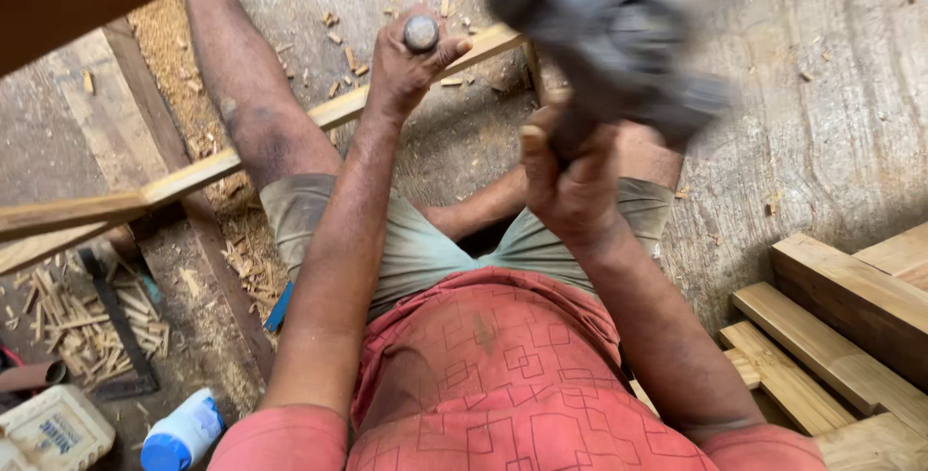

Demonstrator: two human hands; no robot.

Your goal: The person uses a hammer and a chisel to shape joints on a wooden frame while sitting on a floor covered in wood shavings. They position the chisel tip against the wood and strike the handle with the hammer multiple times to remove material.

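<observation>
Head view: seated person, left hand (406, 60) fisted round a chisel (420, 33) set on a long wooden strip (290, 132), right hand (570, 181) clenched on a blurred mallet (604, 41) raised above the strip.

Packages sit well below the strip's left end, at the frame's bottom-left corner: white plastic bottle with blue cap (182, 432), cream squarish container (53, 427) with a blue label. Stacked planks (831, 336) lie below the strip's right end. Bare concrete floor (822, 94) beyond the strip; wood chips (77, 321) under its left end.
</observation>
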